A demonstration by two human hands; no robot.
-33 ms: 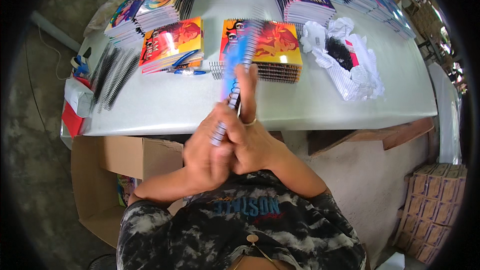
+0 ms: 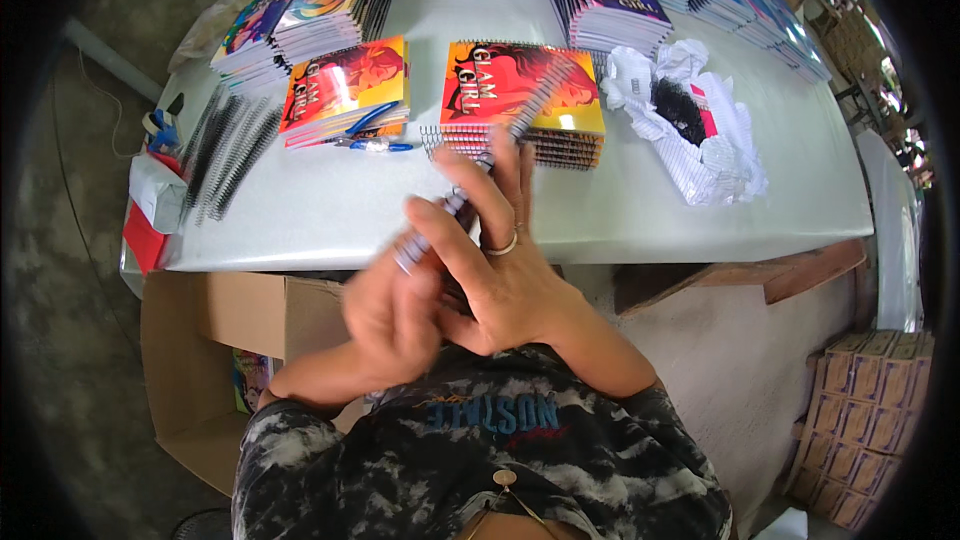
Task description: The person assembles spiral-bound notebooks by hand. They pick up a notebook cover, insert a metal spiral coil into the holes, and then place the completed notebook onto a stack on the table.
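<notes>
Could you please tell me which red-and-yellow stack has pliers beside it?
The left stack, nearest the loose coils: blue-handled pliers lie at its near right corner; the middle stack has none.

Tilted the book [image 2: 455, 202] farther right, hiding its blue cover; spread the right hand [image 2: 508, 285] wider; shifted the left hand [image 2: 395, 310] slightly leftward.
</notes>
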